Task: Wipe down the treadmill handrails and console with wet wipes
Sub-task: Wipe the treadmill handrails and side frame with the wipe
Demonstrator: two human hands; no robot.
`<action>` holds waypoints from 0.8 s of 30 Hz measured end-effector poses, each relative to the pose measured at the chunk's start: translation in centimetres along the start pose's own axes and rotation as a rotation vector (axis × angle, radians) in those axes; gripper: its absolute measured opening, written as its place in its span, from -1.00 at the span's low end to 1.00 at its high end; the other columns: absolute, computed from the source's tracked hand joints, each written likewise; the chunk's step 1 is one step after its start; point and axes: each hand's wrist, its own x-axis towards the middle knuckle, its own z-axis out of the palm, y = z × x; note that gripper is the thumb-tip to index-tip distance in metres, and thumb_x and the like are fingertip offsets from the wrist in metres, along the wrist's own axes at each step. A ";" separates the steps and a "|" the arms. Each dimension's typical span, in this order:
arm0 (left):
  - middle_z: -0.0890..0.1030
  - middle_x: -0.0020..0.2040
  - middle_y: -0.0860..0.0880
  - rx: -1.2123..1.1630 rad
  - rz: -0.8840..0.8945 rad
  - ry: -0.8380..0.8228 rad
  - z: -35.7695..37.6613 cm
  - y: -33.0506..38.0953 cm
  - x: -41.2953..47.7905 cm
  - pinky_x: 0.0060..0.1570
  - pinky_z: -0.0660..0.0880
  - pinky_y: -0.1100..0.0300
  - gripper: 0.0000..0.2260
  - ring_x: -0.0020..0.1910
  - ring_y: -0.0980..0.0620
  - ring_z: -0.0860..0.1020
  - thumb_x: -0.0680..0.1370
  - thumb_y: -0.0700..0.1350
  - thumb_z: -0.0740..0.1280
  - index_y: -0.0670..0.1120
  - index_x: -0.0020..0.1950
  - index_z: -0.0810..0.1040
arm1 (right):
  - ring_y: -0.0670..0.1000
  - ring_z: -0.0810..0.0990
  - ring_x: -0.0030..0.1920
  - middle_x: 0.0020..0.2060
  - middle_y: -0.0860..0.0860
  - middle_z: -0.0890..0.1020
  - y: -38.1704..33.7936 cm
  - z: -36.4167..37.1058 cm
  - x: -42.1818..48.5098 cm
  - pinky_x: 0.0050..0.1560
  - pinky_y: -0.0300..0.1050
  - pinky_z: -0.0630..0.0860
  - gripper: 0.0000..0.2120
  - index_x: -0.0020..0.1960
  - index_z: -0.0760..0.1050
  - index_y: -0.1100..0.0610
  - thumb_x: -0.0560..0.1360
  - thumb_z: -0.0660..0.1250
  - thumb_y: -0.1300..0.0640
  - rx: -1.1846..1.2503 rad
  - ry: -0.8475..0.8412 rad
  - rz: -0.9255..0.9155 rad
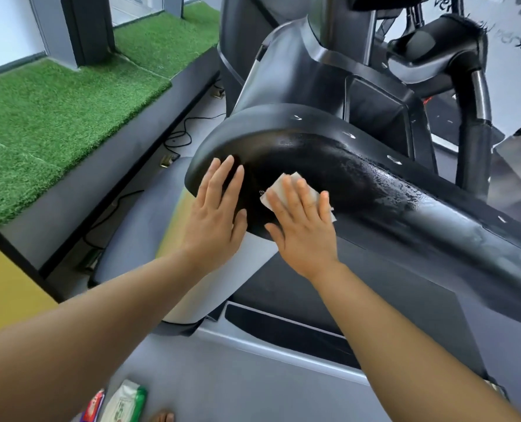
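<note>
- Two hands are on the rounded end of the black handrail (359, 166); the job right now, as I judge it, is wiping that end cap with the wet wipe (286, 185).
- Left hand (216, 214): it lies flat on the left curve of the rail end, fingers (227, 172) spread and straight, pinching nothing. The forearm reaches up from the lower left corner of the view, wrist nearly straight. I would use it only as a brace, so my weight does not rock the rail.
- Right hand (301, 223): the palm presses the wipe against the rail just right of the left hand, fingers extended and slightly fanned over the cloth, thumb out toward the left hand. Only the wipe's upper corner and right edge peep out.
- To do it well, I should keep the whole palm loaded, sweep around the curved end and underside, and overlap the wet streaks already shining farther right along the rail.
- Spare wipe packs (125, 400) lie on the floor by the bottom edge.
</note>
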 end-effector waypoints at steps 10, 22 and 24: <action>0.08 0.48 -0.40 -0.126 -0.158 0.037 7.5 9.9 -0.8 0.50 -0.11 -0.04 -0.47 0.50 -0.28 0.01 0.68 0.02 -0.17 -0.36 0.49 0.03 | 0.16 0.20 0.47 0.44 0.17 0.32 6.3 -4.6 -0.4 0.48 0.10 0.01 -0.52 0.44 0.27 0.26 0.54 0.07 0.19 0.261 -0.065 -0.250; 0.16 0.43 -0.47 -0.023 -0.610 0.500 13.1 14.7 3.7 0.48 -0.15 0.00 -0.42 0.45 -0.34 0.08 0.66 0.04 -0.15 -0.41 0.45 0.11 | 0.15 0.43 0.35 0.32 0.11 0.50 13.8 -5.7 1.6 0.38 -0.02 0.22 -0.62 0.28 0.51 0.22 0.55 0.07 0.23 0.153 0.019 -0.616; 0.14 0.44 -0.47 -0.052 -0.643 0.516 14.0 15.7 3.5 0.48 -0.21 0.04 -0.42 0.45 -0.31 0.04 0.67 0.05 -0.16 -0.41 0.46 0.09 | 0.15 0.44 0.35 0.32 0.11 0.50 13.9 -5.5 1.5 0.36 -0.02 0.22 -0.63 0.27 0.52 0.20 0.54 0.10 0.22 0.137 0.036 -0.635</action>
